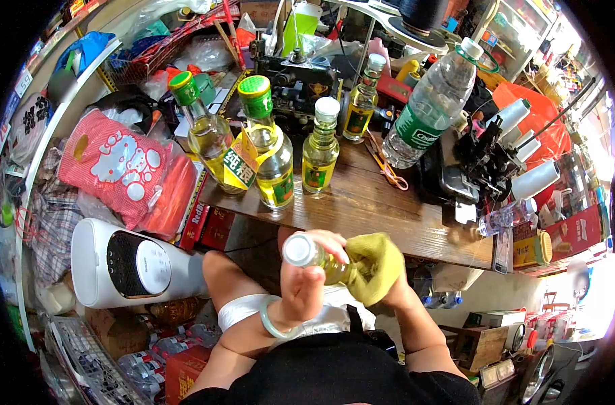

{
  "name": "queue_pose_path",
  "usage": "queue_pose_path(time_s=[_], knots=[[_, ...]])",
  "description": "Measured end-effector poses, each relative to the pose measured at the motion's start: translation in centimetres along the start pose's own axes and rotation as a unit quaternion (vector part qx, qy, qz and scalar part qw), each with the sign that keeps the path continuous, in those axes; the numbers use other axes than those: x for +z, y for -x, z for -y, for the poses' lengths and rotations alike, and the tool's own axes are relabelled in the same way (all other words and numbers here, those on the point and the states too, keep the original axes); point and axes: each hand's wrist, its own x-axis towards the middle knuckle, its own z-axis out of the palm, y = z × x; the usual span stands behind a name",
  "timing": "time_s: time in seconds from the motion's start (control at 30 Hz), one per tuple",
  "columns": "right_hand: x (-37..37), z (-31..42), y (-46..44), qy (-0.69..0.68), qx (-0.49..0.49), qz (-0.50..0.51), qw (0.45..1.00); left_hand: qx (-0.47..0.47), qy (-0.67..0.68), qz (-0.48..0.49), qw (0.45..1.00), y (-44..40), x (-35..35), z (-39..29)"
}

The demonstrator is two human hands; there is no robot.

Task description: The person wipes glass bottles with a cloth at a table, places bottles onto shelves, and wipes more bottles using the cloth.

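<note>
White-capped bottle within left hand

Brown wooden table, white-edged shelf (at left), bright light — far right

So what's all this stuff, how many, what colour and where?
Held pale-capped glass bottle: 1, clear, above lap
Bunched olive-green cloth: 1, olive-green, against that bottle
Tall green-capped glass bottles: 2, clear, table's left
Short pale-capped glass bottles: 2, clear, mid-table
Large green-labelled plastic bottle: 1, clear, table's right half
Black metal machines: 2 or more, black, on table
White thread cones: 3 or more, white, right
Brown wooden table: 1, brown, ahead
Red plastic bag: 1, red-and-white, left
Boxy white appliance: 1, white, left
Smaller clutter: uncountable, mixed, around
Left hand: 1, bare, on bottle
Right hand: 1, bare, on cloth
</note>
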Motion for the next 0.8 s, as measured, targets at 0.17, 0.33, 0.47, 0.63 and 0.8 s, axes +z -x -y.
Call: queue_pose_path(time_s=[0.17, 0.33, 0.47, 0.63, 0.8], knots=[[0.6, 2.9, -1.9, 0.168, -0.045, -0.027, 0.984, 0.032, -0.218, 0.144, 0.965, -0.3, 0.7, -0.7], [0.4, -0.4, -1.3, 0.039, -0.019, -0.092, 0.995, 0.047, -0.206, 0.161, 0.964, -1.0, 2.5, -1.3], [0.0, -0.7, -3.4, -0.035, 0.022, -0.141, 0.989, 0.125, -0.188, 0.030, 0.974, -0.3, 0.4, -0.3], [-3.3, -2.4, -8.6, 0.013, -0.006, -0.158, 0.987, 0.157, -0.346, -0.152, 0.913, 4.8, -8.3, 2.8], [-3.5, -4.8, -11.6, 0.068, 0.035, -0.164, 0.983, -0.136, -0.461, -0.380, 0.790, 13.5, -24.2, 9.4]])
